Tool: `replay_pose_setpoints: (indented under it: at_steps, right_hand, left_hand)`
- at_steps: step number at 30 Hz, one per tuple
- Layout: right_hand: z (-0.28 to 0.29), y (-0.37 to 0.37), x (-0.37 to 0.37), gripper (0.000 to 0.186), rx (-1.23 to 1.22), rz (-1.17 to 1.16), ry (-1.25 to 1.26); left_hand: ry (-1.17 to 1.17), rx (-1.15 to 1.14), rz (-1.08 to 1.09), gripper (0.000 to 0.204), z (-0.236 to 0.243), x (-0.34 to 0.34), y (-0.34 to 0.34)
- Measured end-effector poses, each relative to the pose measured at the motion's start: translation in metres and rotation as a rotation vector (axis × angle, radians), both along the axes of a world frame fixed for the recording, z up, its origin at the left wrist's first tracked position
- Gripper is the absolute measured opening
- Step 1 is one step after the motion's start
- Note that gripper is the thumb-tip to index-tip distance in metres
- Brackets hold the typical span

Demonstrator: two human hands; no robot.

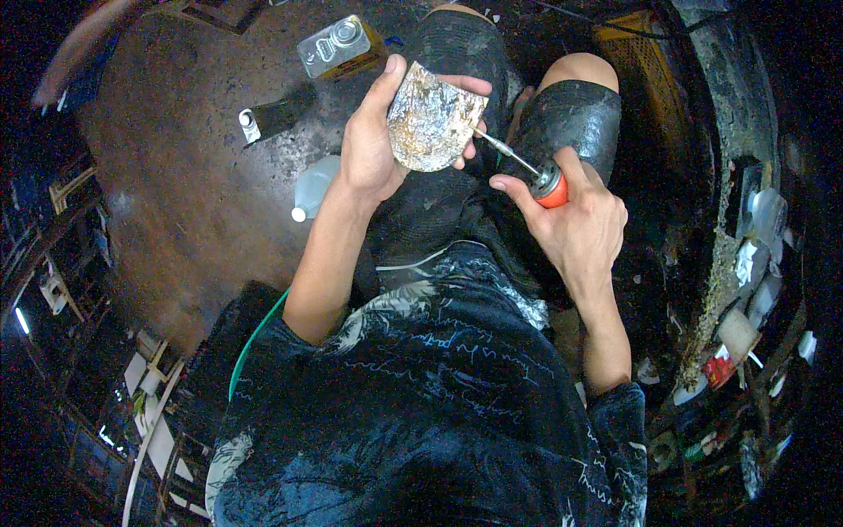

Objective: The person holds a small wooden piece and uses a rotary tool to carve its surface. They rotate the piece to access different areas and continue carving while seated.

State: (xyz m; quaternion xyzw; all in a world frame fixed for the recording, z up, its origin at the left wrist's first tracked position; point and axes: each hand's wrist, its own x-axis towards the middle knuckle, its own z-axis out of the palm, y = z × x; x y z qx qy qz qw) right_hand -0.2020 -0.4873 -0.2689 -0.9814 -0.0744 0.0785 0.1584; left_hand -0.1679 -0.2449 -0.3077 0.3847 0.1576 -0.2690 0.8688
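Observation:
Above my lap, my left hand (369,140) grips a thin, mottled silver-and-tan plate (432,123) with curved edges, thumb along its left side and fingers behind it. My right hand (580,211) is closed around a rotary tool (551,189) with an orange body and black collar, its thumb raised beside the collar. The tool's slim metal shaft (509,149) points up and left to the right edge of the plate; whether its tip touches is too small to tell. My knees in black coverings (566,123) are behind both hands.
On the stained floor (176,220) stand a rectangular can (338,44), a small white-topped container (248,123) and a translucent jug (320,184). A green hose (250,342) runs by my left side. A yellow crate (625,53) and a cluttered ledge (738,290) are at right. A blurred limb shows top left.

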Motion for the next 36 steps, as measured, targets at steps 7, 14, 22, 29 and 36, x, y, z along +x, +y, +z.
replay_pose_setpoints:
  at_steps: [7, 14, 22, 29, 36]
  right_hand:
    - [-0.0014, -0.0006, -0.0002, 0.074, 0.01, 0.011, -0.017]
    - [-0.0009, -0.0001, 0.0014, 0.074, -0.003, 0.003, -0.011]
    - [0.0006, 0.0005, 0.0034, 0.074, -0.004, -0.019, 0.043]
    - [0.0, 0.0003, 0.0039, 0.075, 0.006, -0.01, 0.038]
    - [0.0, 0.0005, 0.0038, 0.075, -0.005, -0.006, 0.04]
  left_hand:
    - [0.003, -0.009, -0.005, 0.091, -0.0013, -0.0008, 0.0001]
    - [-0.012, 0.022, -0.042, 0.094, -0.0032, -0.001, 0.0008]
    - [-0.031, 0.047, -0.055, 0.096, -0.0027, -0.0013, 0.0013]
    - [-0.024, 0.039, -0.049, 0.095, -0.0037, -0.0015, 0.0018]
    - [-0.044, 0.047, -0.054, 0.095, -0.0055, -0.0016, 0.0025]
